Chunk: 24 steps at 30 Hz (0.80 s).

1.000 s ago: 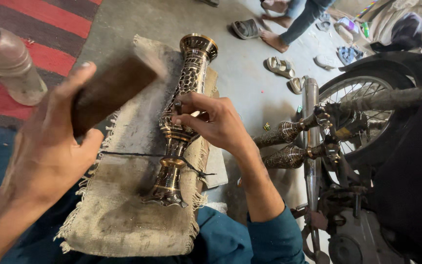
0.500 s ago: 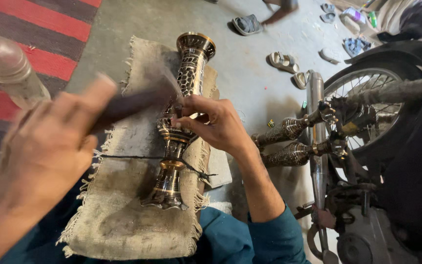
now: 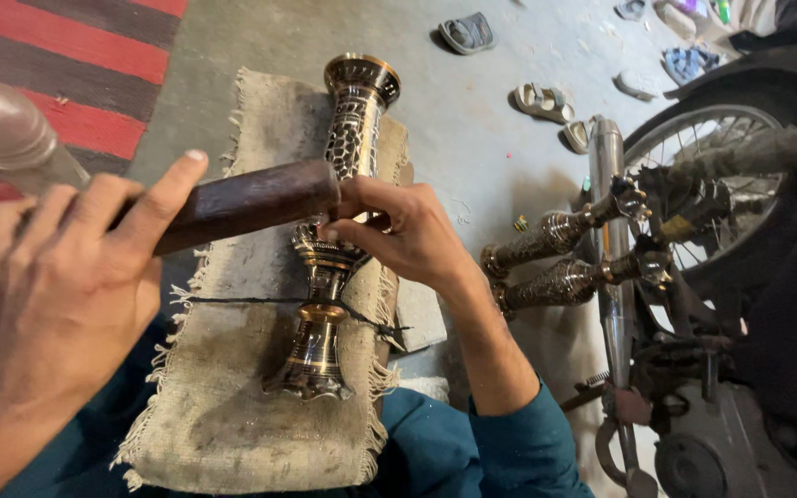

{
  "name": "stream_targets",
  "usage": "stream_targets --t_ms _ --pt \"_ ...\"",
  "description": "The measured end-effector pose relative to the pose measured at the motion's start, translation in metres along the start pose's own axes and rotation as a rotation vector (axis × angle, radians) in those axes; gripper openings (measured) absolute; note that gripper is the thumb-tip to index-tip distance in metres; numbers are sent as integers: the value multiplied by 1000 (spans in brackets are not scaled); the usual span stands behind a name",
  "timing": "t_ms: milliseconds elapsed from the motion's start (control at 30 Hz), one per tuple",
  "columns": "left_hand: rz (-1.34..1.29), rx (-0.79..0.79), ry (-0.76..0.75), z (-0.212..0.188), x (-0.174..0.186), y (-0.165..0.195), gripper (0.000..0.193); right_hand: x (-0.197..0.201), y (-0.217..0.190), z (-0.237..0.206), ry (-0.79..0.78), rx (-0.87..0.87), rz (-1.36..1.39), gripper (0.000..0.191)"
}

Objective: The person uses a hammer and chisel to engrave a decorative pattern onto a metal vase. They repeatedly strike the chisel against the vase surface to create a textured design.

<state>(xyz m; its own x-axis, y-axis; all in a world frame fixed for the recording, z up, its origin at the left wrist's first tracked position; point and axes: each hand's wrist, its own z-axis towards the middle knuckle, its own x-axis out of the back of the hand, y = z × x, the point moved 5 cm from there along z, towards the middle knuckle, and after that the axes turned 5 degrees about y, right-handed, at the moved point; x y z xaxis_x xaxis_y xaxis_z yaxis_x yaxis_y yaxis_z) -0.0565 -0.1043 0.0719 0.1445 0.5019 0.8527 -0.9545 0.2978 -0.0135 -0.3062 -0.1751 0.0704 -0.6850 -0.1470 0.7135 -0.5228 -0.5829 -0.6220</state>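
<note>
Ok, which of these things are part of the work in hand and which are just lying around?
In use: left hand, wooden mallet, right hand, brass vase, burlap pad.
Lying about: sandals, motorbike, bottle, two more vases.

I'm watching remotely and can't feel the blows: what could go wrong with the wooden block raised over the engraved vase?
The right hand pinches something at the brass vase directly under the wooden block held by the left hand; a stray blow could hit the fingers. The vase lies on its round side on burlap, tied by only a thin cord, so it might roll.
</note>
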Motion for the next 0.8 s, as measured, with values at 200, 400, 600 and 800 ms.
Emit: stream_targets --t_ms 200,400,600,800 --pt "-45 -55 98 6 11 6 84 2 -1 -6 3 106 131 21" --pt "-275 31 95 6 9 4 88 4 7 -8 39 12 96 28" --pt "-325 76 65 6 6 1 85 4 5 -11 49 25 160 26" --pt "-620 158 76 7 8 0 83 6 9 -14 75 1 120 26"
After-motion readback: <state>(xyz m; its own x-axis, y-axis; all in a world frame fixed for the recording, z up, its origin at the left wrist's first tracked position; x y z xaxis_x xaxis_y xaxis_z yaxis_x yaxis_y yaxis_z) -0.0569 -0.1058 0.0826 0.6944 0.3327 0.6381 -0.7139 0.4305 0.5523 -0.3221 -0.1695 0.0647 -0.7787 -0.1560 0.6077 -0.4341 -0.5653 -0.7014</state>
